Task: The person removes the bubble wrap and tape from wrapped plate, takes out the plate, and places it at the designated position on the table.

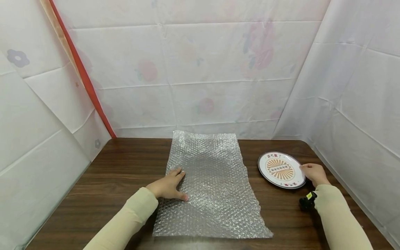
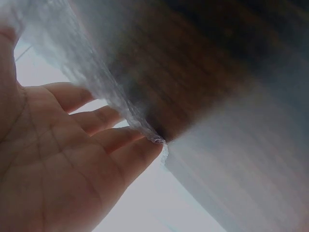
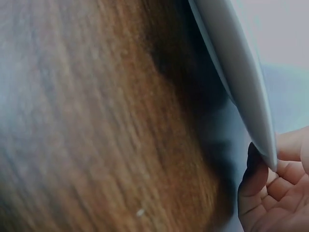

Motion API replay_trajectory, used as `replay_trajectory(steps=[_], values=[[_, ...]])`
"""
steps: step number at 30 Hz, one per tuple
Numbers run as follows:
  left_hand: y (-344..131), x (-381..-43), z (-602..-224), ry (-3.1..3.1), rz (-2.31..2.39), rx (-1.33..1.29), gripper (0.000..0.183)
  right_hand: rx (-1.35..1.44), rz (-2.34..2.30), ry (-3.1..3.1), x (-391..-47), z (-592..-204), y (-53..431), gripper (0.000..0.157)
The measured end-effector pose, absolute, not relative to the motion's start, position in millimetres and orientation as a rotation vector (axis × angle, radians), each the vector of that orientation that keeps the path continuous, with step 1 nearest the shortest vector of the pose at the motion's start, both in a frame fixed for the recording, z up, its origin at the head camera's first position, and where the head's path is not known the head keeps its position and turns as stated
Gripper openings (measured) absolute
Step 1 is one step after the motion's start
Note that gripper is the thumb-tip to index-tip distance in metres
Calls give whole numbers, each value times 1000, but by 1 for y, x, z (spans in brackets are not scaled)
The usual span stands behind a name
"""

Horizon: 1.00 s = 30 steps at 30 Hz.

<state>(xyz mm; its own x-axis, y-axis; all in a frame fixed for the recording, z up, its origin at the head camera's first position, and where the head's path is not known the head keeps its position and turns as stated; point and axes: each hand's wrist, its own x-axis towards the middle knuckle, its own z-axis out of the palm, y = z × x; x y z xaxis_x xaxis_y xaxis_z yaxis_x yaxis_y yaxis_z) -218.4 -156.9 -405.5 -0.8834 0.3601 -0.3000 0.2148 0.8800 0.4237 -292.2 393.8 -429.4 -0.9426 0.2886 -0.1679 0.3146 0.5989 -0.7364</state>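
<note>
A sheet of clear bubble wrap [image 1: 215, 187] lies flat on the dark wooden table, its long side running away from me. My left hand [image 1: 168, 185] rests on its left edge with the fingers spread. From the left wrist view, the straight fingers [image 2: 113, 145] reach along the edge of the wrap. To the right, my right hand [image 1: 315, 173] pinches the rim of a round white plate [image 1: 280, 170] with an orange sunburst and red lettering. The right wrist view shows the plate edge-on, tilted, with its rim between thumb and fingers.
The brown tabletop [image 1: 125, 180] extends to both sides of the wrap. White patterned sheets [image 1: 200, 69] hang behind and along both sides, with a red strip [image 1: 84, 74] at the back left. A small black device [image 1: 307, 201] sits at the right wrist.
</note>
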Motion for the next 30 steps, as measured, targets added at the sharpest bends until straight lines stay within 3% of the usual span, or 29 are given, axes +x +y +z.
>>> replay_trajectory(steps=[30], values=[[-164,-218,-407,2655,600,435,105,410,-897,2982,-286,-419,385,48]])
